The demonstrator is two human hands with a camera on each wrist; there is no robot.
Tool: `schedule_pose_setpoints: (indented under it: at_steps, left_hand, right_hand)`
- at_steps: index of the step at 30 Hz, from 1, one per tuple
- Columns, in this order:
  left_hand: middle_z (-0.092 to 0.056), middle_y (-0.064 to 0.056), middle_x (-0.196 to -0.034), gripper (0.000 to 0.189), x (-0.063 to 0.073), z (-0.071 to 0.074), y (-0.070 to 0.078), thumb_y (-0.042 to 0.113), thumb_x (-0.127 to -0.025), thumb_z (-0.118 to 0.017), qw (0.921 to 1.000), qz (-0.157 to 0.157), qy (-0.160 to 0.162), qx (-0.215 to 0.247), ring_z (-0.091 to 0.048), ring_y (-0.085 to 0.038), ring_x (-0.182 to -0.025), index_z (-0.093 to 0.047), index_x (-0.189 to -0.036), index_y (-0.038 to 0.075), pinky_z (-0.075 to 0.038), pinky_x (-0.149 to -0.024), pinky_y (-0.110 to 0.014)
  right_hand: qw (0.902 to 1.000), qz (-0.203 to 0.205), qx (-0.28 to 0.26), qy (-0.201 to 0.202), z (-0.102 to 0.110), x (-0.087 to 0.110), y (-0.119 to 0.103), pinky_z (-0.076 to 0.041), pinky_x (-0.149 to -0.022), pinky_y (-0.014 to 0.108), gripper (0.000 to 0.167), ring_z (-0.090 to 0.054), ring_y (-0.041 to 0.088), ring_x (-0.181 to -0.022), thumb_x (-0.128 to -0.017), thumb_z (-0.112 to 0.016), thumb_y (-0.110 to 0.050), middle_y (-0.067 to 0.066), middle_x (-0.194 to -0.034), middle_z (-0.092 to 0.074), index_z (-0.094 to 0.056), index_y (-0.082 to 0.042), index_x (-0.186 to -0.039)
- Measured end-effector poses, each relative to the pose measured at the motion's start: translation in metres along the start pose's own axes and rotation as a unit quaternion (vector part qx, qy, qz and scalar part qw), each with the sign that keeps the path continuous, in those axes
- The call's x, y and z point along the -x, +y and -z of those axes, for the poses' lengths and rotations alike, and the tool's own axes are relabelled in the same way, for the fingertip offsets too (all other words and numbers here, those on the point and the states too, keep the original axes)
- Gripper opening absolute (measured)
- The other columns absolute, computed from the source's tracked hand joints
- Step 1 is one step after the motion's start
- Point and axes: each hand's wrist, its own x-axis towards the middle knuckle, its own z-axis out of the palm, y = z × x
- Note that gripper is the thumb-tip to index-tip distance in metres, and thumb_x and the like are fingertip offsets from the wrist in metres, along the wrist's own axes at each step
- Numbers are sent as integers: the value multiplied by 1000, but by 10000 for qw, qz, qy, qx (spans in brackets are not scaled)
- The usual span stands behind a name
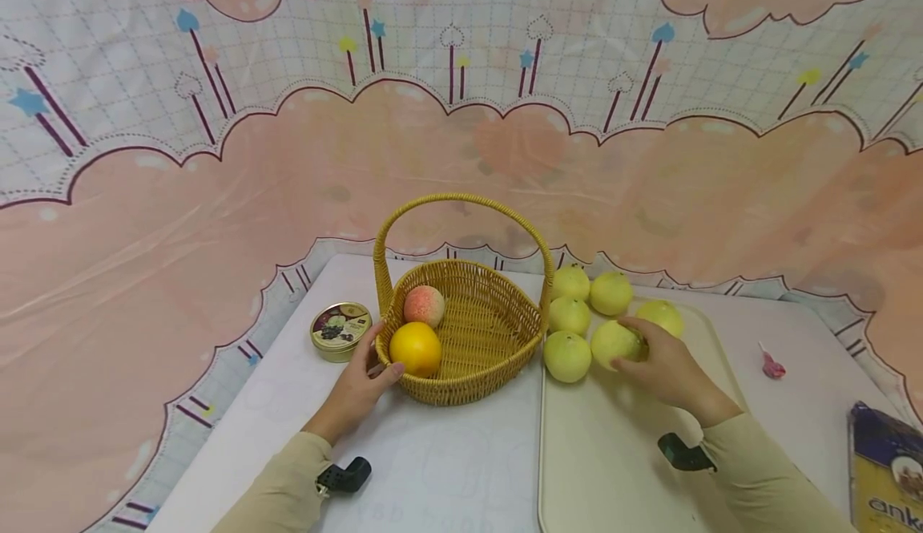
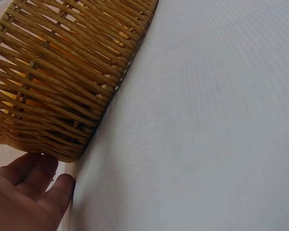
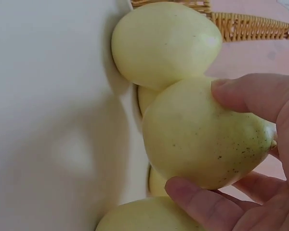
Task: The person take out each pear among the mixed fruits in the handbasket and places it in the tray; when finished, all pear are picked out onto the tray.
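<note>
My right hand (image 1: 667,365) holds a small pale-green melon (image 3: 202,132) between thumb and fingers. Dark specks dot its stem end, and it overlaps another melon (image 3: 166,43) in the right wrist view. My left hand (image 1: 360,381) rests against the left end of a wicker basket (image 1: 469,393), thumb and fingers spread about its side. In the left wrist view the fingertips (image 2: 48,163) lie right at the basket's woven wall. Inside the basket's left part sit an orange (image 1: 416,349) and a pinkish peach (image 1: 424,306); its tall handle arches above.
Several other melons (image 1: 570,316) cluster beside the basket, at the far end of a cream tray (image 1: 606,469). A round tin (image 1: 340,331) stands left of the basket. On the right lie a wrapped lollipop (image 1: 773,365) and a blue-and-yellow package (image 1: 890,469).
</note>
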Motion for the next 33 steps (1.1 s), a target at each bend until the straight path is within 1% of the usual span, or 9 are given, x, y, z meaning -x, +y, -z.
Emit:
schedule_pose_setpoints:
  at_steps: [3, 7, 13, 15, 19, 22, 26, 33]
  left_hand:
    - [-25, -31, -157, 81, 0, 0, 0, 32, -99, -65, 10000, -11, -9, 0, -35, -45, -140, -14, -160, 18, -33, -113, -53]
    - [-24, -31, -157, 81, 1, 0, 0, 33, -99, -65, 10000, -27, -11, -6, -34, -45, -141, -14, -160, 18, -33, -113, -53]
    - [-24, -30, -158, 81, 0, 0, 0, 34, -99, -65, 9999, 46, 24, -101, -35, -45, -141, -14, -160, 19, -33, -113, -53]
    - [-25, -30, -157, 81, 1, 0, 0, 33, -99, -65, 9999, 56, 31, -117, -36, -45, -140, -14, -160, 20, -33, -113, -53]
    - [-25, -31, -157, 82, 2, 0, 1, 32, -99, -66, 10000, 25, 26, -81, -35, -46, -140, -13, -161, 19, -33, -113, -54]
    - [-24, -30, -158, 82, 2, 0, 0, 32, -99, -66, 10000, 3, 26, -58, -34, -45, -141, -13, -161, 19, -33, -113, -53]
    - [-24, -30, -158, 82, 1, 0, 0, 31, -99, -66, 10000, 6, 42, -89, -34, -45, -141, -13, -161, 19, -33, -113, -53]
    - [-24, -31, -158, 82, 1, -1, -1, 30, -99, -66, 10000, 4, 24, -46, -34, -46, -141, -13, -161, 18, -33, -113, -54]
  right_hand:
    - [10000, 67, -29, 17, -2, 0, 2, -40, -102, 63, 63, -46, 48, -128, -88, -77, -20, 30, -138, -52, -50, 5, -140]
    - [9999, 139, -44, 30, -6, -2, 5, -40, -103, 62, 59, -47, 48, -128, -88, -76, -16, 29, -136, -55, -53, 5, -138]
    - [9998, 120, 163, 3, -11, -2, 8, -47, -95, 59, 55, -55, 42, -117, -89, -74, -15, 28, -134, -57, -55, 5, -136]
    - [9998, 75, 209, 5, -12, -2, 7, -47, -93, 58, 56, -56, 41, -115, -89, -74, -16, 27, -135, -56, -54, 5, -137]
    - [9997, 82, 214, 58, -11, -3, 5, -43, -100, 62, 59, -51, 46, -124, -89, -73, -14, 29, -136, -54, -50, 7, -139]
    - [9995, 143, 233, 149, -10, -3, 3, -41, -102, 62, 60, -47, 48, -127, -89, -73, -13, 30, -136, -53, -49, 9, -140]
    - [9994, 172, 240, 206, -9, -4, 0, -43, -99, 62, 60, -50, 47, -123, -88, -73, -13, 31, -134, -54, -49, 9, -139]
    - [9995, 71, 230, 192, -8, -2, -3, -44, -98, 63, 62, -52, 46, -120, -89, -73, -14, 32, -136, -53, -48, 7, -141]
